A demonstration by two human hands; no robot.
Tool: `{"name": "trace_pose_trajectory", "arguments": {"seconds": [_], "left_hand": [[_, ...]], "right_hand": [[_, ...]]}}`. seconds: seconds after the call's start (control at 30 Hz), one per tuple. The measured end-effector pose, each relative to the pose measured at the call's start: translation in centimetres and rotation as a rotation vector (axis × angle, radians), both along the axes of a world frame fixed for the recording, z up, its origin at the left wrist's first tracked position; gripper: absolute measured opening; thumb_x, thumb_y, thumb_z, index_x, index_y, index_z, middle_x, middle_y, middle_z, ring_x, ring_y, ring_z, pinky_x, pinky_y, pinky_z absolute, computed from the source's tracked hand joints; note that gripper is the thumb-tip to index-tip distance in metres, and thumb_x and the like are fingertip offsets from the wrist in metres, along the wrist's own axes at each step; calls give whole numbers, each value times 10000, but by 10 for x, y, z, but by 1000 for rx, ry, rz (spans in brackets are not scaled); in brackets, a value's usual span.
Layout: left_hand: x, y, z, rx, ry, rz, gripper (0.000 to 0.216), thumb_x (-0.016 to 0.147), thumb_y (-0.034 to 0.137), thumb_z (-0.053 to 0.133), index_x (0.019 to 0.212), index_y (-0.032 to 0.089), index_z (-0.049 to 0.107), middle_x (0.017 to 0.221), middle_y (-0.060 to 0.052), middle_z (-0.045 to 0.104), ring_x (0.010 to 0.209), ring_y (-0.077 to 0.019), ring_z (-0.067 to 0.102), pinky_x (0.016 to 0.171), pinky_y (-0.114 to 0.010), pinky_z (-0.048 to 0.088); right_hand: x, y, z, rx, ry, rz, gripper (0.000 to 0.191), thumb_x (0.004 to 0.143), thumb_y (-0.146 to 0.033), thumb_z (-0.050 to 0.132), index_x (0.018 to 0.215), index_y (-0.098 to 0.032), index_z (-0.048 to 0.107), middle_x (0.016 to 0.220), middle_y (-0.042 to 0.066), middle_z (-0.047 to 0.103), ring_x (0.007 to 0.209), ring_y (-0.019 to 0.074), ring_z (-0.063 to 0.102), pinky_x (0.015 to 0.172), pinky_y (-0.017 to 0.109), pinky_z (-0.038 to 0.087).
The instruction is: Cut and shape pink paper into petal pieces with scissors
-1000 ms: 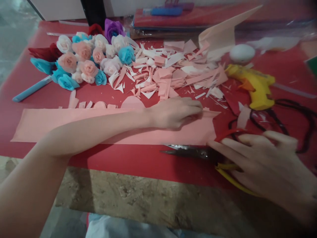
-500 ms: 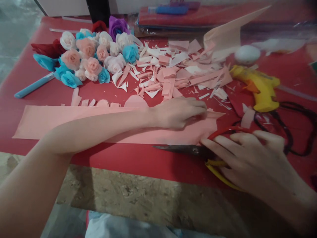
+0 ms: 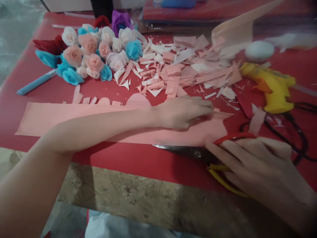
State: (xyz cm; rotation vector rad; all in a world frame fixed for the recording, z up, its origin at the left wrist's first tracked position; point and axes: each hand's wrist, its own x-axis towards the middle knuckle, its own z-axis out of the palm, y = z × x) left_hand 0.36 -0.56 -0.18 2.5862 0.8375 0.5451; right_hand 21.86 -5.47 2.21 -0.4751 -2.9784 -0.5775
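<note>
A long pink paper strip [image 3: 146, 135] lies flat near the front edge of the table. My left hand [image 3: 184, 112] rests on its right part, fingers curled down against the paper; the fingertips are mostly hidden. My right hand [image 3: 257, 162] grips a pair of scissors [image 3: 185, 152] by the red and yellow handles. The dark blades are together, pointing left along the strip's near edge. Small pink cut pieces [image 3: 104, 101], some rounded, lie just behind the strip.
Paper roses [image 3: 92, 62] cluster at the back left by a blue stick [image 3: 37, 82]. Paper scraps [image 3: 170, 74] spread behind my left hand. A yellow glue gun [image 3: 274, 87] with a dark cord and a white egg-shaped object [image 3: 259, 50] are at the right.
The view has shifted slightly, so things on the right appear farther right. My left hand stays on the strip, and my right hand keeps its grip on the scissors beside the near edge.
</note>
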Motion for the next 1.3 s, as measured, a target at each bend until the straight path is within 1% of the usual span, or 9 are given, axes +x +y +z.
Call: {"name": "trace_pose_trajectory", "arguments": {"seconds": [0.17,0.27,0.47,0.57,0.77,0.93,1.03,1.2,1.3], "left_hand": [[-1,-1,4,-18,27,-5,279,906,122,354,1033,96,602,1103,-102,627,1022,-193,555,859,-279,424],[-1,-1,5,-19,33,-10,290,918,139,342,1040,85,600,1110,-106,622,1029,-186,548,857,-268,414],[-1,-2,5,-25,-2,-19,303,904,120,347,1037,47,609,1104,-133,622,1025,-202,555,857,-281,424],[-1,-2,5,-36,4,-9,300,904,123,349,1040,52,607,1124,-125,613,1052,-202,548,875,-282,421],[0,-1,3,-29,31,-6,300,846,38,377,1033,117,599,1117,-89,615,1069,-207,543,891,-308,428],[0,-1,3,-25,38,-20,327,839,36,353,1039,125,596,1158,-98,597,1084,-211,532,927,-326,420],[0,0,3,-25,39,-33,341,818,24,358,1030,143,598,1159,-94,596,1092,-216,528,916,-342,426],[1,0,3,-15,64,-19,350,811,13,355,1036,143,590,1150,-71,594,1079,-196,532,895,-306,424],[0,0,3,-14,56,-26,336,827,33,355,1060,109,585,1161,-87,592,1084,-190,527,899,-279,416]], "right_hand": [[-3,-3,6,-8,45,8,503,927,-167,214,848,-108,707,620,99,565,702,236,380,658,346,326],[-5,-5,7,-35,55,1,508,934,-193,212,854,-100,705,637,104,589,723,237,397,647,356,320],[-9,-12,5,-92,28,-125,563,938,-280,158,928,-102,692,731,115,616,750,253,422,704,421,320],[-11,-13,5,-80,16,-140,557,931,-279,160,945,-95,685,744,117,611,760,254,423,706,420,317],[-18,-11,5,-59,41,-107,530,912,-251,184,911,-79,685,710,117,601,741,252,415,662,404,300],[-29,-8,5,-45,52,-65,526,910,-254,198,885,-78,693,712,128,617,761,273,413,662,406,296],[-32,-7,5,-31,54,-47,493,897,-233,230,856,-90,700,693,126,609,748,272,401,646,397,288],[-23,-6,4,-7,-8,-2,443,875,-191,260,920,-136,697,674,94,560,723,243,391,641,368,291],[-18,-3,4,14,-41,26,429,884,-194,272,948,-167,695,661,84,536,724,235,408,639,356,294]]}}
